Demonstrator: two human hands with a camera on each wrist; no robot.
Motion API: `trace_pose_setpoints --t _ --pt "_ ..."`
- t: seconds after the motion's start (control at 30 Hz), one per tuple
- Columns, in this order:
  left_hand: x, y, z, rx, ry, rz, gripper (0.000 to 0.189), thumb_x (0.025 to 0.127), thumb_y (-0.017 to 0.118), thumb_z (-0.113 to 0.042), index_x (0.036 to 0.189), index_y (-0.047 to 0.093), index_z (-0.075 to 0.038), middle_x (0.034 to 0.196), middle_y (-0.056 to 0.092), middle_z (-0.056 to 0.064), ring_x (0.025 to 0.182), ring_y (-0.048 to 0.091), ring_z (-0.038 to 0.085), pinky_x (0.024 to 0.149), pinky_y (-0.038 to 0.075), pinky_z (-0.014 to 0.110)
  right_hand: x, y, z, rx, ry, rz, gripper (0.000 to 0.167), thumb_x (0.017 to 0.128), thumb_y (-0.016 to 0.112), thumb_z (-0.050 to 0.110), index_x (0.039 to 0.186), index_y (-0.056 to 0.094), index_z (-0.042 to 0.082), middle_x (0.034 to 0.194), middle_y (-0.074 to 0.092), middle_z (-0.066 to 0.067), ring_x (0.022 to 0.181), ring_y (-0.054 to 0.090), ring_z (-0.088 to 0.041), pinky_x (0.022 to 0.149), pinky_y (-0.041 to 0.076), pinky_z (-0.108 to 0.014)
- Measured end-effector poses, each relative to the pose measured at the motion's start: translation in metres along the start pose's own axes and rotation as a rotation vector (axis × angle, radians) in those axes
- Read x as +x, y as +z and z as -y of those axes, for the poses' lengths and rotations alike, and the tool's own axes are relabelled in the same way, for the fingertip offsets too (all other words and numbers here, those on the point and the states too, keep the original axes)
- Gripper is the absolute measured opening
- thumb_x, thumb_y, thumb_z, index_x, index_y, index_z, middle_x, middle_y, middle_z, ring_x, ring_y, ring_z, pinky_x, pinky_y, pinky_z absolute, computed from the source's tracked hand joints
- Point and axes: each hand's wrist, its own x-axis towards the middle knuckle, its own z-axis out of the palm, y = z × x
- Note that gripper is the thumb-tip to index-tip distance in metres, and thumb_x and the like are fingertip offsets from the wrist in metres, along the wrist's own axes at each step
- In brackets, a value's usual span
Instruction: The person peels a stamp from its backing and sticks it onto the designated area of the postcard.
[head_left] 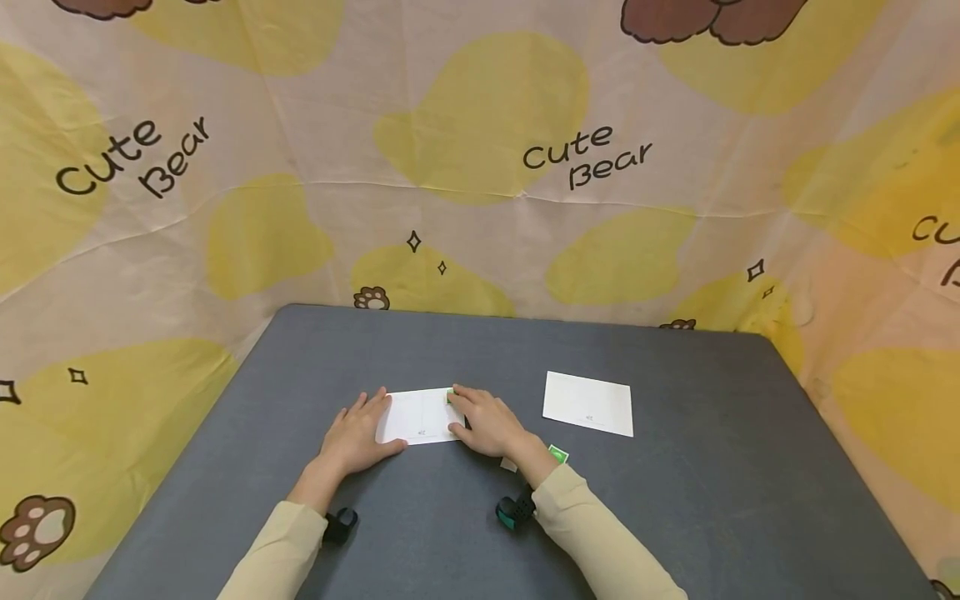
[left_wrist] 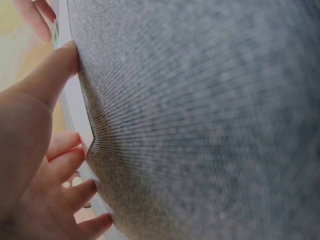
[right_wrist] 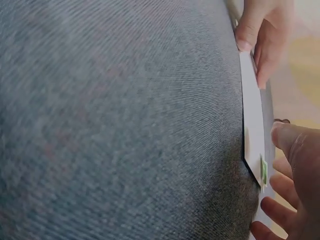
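A white postcard (head_left: 420, 414) lies flat on the grey table, with faint lines and a small print near its lower edge. My left hand (head_left: 358, 435) rests at its left end, thumb on the near edge and fingers spread by the far left corner. On the far right corner is a small green stamp (right_wrist: 264, 170). The fingertips of my right hand (head_left: 486, 423) touch that stamp, partly covering it in the head view. In the right wrist view the right thumb (right_wrist: 287, 137) stands off the postcard.
A second white postcard (head_left: 588, 404) lies to the right. By the right wrist are another green stamp (head_left: 558, 454) and a small pale piece (head_left: 509, 464), partly hidden by the arm. A printed cloth (head_left: 480, 258) hangs behind the table (head_left: 720, 483).
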Motion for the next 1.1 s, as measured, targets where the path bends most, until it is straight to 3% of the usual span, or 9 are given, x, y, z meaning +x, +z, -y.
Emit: trace_pose_setpoints --t 0.33,0.63,1.1 --pt "-0.0003 0.0016 -0.0003 -0.002 0.007 -0.016 0.084 0.075 0.071 -0.045 0.139 0.038 -0.001 0.147 0.032 0.016 0.134 0.026 0.043 0.104 0.021 0.062 -0.0027 -0.0015 -0.0002 -0.096 -0.009 0.038 0.050 0.094 0.050 0.034 0.138 0.044 0.012 0.144 0.039 -0.008 0.129 0.039 -0.027 0.098 0.038 -0.046" --pt "-0.0012 0.0036 0.0018 -0.007 0.017 -0.030 0.085 0.074 0.071 -0.046 0.138 0.039 0.000 0.147 0.032 0.016 0.134 0.026 0.042 0.103 0.022 0.062 -0.0002 -0.0033 0.0018 -0.201 0.004 0.125 0.051 0.094 0.048 0.037 0.141 0.040 0.016 0.147 0.034 -0.004 0.134 0.033 -0.025 0.102 0.035 -0.047" --pt "-0.0005 0.0033 0.0031 -0.002 0.024 -0.029 0.085 0.075 0.071 -0.046 0.139 0.038 -0.001 0.147 0.032 0.016 0.134 0.026 0.042 0.103 0.022 0.062 0.0011 -0.0056 0.0009 -0.275 -0.010 0.112 0.047 0.094 0.048 0.034 0.139 0.044 0.019 0.145 0.039 -0.001 0.130 0.039 -0.022 0.097 0.039 -0.043"
